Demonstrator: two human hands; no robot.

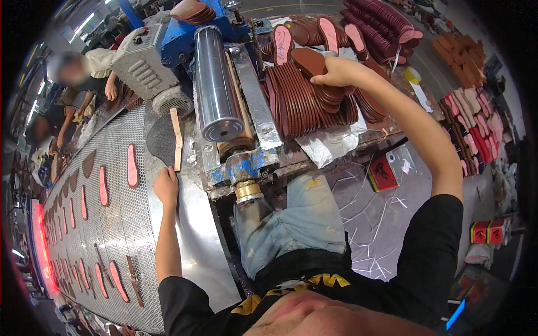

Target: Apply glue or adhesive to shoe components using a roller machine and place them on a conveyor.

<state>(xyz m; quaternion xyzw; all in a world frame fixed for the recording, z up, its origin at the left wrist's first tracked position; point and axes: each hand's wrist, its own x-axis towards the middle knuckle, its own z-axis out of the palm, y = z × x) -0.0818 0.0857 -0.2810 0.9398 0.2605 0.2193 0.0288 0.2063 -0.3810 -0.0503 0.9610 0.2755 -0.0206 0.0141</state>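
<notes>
My right hand [341, 73] reaches over a long row of stacked brown insoles [302, 101]. Its thumb and fingers close on the edge of one brown insole [308, 61], which lies tilted across the row. To the left, my left hand [166, 187] is closed at the narrow lower end of a flat dark grey mesh piece [161, 140]; its fingertips are partly hidden. A pale wooden strip [176, 140] lies along that piece's right edge. Between my hands is a shiny metal roller [216, 84] on a machine.
Pink-and-brown insoles [132, 165] lie spaced over a perforated metal conveyor [126, 224] at left. Beside the roller stands a grey machine box [140, 61]. Dark red insole stacks [375, 28] fill the far right. White cloth [330, 147] hangs over the bench edge. Other people are at far left.
</notes>
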